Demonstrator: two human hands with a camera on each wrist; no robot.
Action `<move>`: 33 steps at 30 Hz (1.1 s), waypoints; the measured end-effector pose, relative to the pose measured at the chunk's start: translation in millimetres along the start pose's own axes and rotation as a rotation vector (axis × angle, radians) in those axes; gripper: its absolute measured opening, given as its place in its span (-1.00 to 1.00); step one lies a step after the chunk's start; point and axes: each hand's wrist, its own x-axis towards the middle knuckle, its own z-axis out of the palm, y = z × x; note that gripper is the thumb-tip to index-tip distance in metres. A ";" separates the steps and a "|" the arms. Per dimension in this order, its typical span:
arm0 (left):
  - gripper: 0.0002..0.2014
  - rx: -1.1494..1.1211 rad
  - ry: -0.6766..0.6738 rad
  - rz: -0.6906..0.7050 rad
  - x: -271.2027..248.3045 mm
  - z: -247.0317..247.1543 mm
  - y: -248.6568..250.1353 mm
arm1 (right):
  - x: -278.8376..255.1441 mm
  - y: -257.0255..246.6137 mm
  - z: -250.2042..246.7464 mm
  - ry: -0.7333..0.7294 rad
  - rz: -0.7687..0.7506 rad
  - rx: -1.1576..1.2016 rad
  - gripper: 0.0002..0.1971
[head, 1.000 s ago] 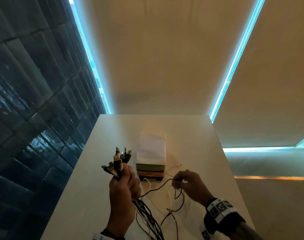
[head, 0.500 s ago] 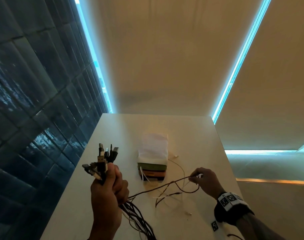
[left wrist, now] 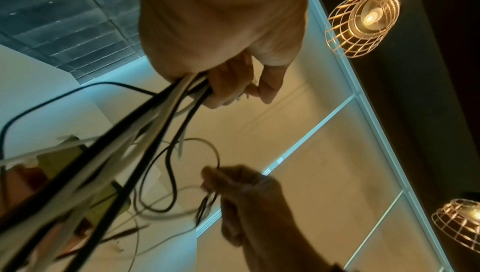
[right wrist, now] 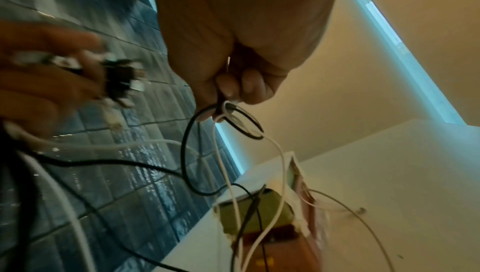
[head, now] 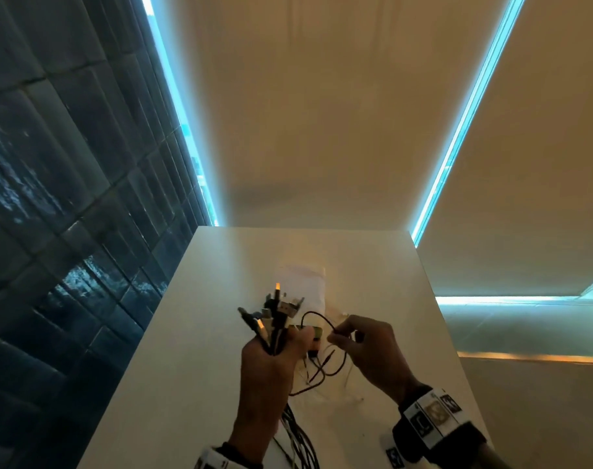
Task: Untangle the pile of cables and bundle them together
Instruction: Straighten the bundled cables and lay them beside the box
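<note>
Head view: my left hand (head: 271,357) is clamped round the bunch of cables (head: 274,319), plug ends fanned above the fist, tails hanging to the desk (head: 193,333). My right hand (head: 366,346) pinches a thin black cable (head: 317,314) looping between the hands; the right wrist view shows a white cable (right wrist: 280,153) in that pinch too. Stack of folded cloths (head: 305,282) sits behind on the desk. Step looks like feeding loose strands into the bundle. I'd separate black from white first, slide the fingers along to the plug end, keep the left fist tight, lift slack clear of the cloths so nothing snags.
</note>
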 end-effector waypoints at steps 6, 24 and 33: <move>-0.85 0.118 0.016 -0.040 4.2 9.0 -18.6 | -16.1 -40.2 -3.6 0.007 -0.184 0.070 -0.87; -0.80 -0.273 0.024 -0.102 -3.1 -29.4 12.0 | -34.8 56.2 11.0 0.004 0.053 0.029 -0.66; -0.85 -0.443 0.089 -0.048 -8.7 -48.6 18.8 | -23.4 88.0 9.9 0.075 0.324 0.256 -0.89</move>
